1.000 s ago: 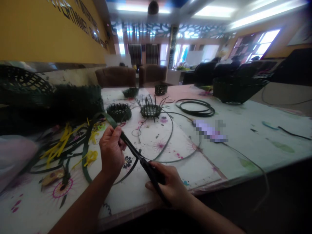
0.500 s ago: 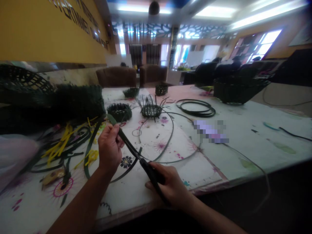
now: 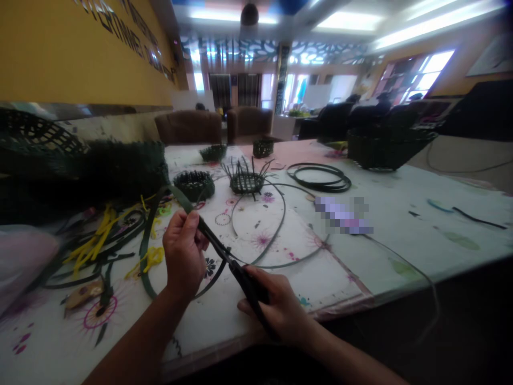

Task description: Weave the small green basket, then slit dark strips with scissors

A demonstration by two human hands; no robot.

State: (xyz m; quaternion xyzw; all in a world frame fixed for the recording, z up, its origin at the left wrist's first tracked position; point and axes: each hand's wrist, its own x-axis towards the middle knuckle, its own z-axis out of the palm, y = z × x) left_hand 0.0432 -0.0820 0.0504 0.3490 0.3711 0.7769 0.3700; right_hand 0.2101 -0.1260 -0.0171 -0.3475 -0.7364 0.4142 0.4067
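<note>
Long work table [image 3: 320, 272] in a hall with a yellow wall [image 3: 72, 48], strewn with yellow plastic strips [image 3: 96, 238] and a part-woven basket base [image 3: 247, 183]. Left hand [image 3: 184, 254] pinches a dark green strip [image 3: 180, 200] above the tabletop; right hand [image 3: 276, 305] clenches black scissors [image 3: 248, 283], their blades reaching toward it. Risk: a slipping strip could skew the cut, and blades closing too near could nick the left fingers [image 3: 192, 219].
</note>
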